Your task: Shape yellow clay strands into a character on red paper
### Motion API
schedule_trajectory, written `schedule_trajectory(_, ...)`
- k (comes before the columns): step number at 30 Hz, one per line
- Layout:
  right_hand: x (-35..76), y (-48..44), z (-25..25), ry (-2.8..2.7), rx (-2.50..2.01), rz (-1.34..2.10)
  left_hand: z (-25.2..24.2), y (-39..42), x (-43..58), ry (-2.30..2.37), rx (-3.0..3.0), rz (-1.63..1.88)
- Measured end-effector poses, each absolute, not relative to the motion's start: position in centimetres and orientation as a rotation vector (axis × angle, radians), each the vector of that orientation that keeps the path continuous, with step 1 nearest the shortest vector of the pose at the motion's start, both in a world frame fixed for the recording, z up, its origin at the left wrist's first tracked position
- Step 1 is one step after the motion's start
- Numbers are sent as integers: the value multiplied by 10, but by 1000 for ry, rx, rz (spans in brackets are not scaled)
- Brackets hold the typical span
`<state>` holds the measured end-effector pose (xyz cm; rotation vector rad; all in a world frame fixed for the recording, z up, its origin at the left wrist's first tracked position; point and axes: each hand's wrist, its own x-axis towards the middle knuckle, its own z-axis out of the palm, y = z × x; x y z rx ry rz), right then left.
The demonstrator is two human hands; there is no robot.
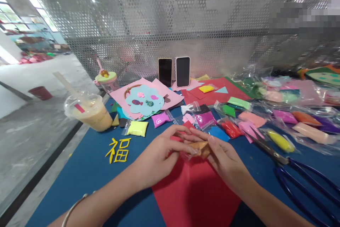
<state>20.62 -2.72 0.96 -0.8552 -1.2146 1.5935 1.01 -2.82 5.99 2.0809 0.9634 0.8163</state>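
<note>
A perforated metal panel [119, 14] rises along the far side of the blue desk [79, 184]. At the near middle lies a red sheet [196, 184], below both hands. Large scissors [277, 157] rest to the right with their blades parted, pointing far and left towards the packets, apart from the right hand. To the far left stands a drink cup [102, 119], well clear of the left hand.

The left hand [164, 156] and right hand [225, 161] meet over the far part of the sheet. Beyond them, two phones [165, 73] lean upright against the panel. Left of the left hand, yellow strokes [119, 150] form a character. A blue packet [219, 133] and a magenta packet [205, 119] lie just beyond the fingers, the closest things on the far side.

Smallest is the brown packet [200, 147], held between the two hands, its long axis running roughly left to right. Left thumb and forefinger pinch its clear left end; the right thumb and fingers press its right end. Neither hand is nearer: both touch it. Whether its mouth is open I cannot tell.
</note>
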Motion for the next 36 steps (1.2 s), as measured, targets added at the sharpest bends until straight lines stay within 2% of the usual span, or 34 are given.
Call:
schedule_trajectory(4, 207, -26, 6, -1144, -960, 1606, 60, -26, 10, 1117, 2061, 981)
schedule_trajectory(9, 205, -26, 10, -1076, -968, 1662, 68, -31, 12, 965, 2090, 779)
schedule_trajectory(12, 205, -25, 11, -1156, -984, 1584, 67, -32, 12, 935, 2131, 764)
schedule_trajectory(14, 207, -25, 9, -1362, -996, 1306, 63, -31, 13, 985, 2123, 821)
schedule_trajectory(18, 207, -29, 4, -1848, -977, 272, 56, -34, 19, 1111, 2058, 909)
schedule_trajectory(20, 206, -31, 4, -1970, -943, 21, 53, -38, 24, 1140, 2023, 911)
schedule_trajectory(22, 204, -32, 6, -2022, -943, 35, 52, -44, 29, 1150, 2003, 880)
schedule_trajectory(28, 206, -29, 11, -1976, -1009, 363, 55, -46, 28, 1178, 2082, 884)
schedule_trajectory(36, 211, -29, 6, -1979, -901, 690, 62, -45, 26, 1057, 2085, 701)
